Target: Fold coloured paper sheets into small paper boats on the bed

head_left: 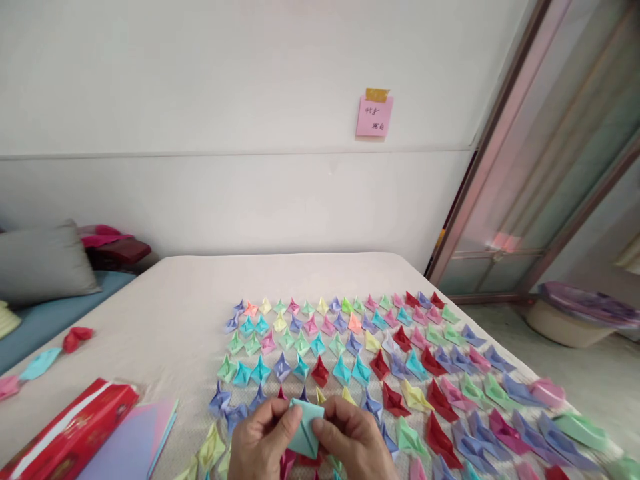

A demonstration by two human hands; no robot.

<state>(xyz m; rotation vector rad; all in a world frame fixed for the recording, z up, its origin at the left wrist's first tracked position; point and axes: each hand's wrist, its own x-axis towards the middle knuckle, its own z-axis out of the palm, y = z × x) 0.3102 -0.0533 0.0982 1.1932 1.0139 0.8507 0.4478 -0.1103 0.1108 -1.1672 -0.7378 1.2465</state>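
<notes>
A small folded piece of light teal paper (305, 437) is held up at the bottom centre, with crease lines and a point at its lower end. My left hand (265, 437) pinches its left edge between thumb and fingers. On the right edge, my right hand (353, 437) has its thumb on the paper's face and its fingers curled behind. Rows of folded paper boats (320, 371) in red, blue, green, yellow, pink and purple lie beyond, beneath and to the right of both hands.
At the lower left are a red packet (75, 427) and a stack of coloured paper sheets (130, 437). Loose folded pieces (41, 363) lie on the table's left side. A grey cushion (45, 263) sits further left. A lined bin (570, 323) stands on the floor at right.
</notes>
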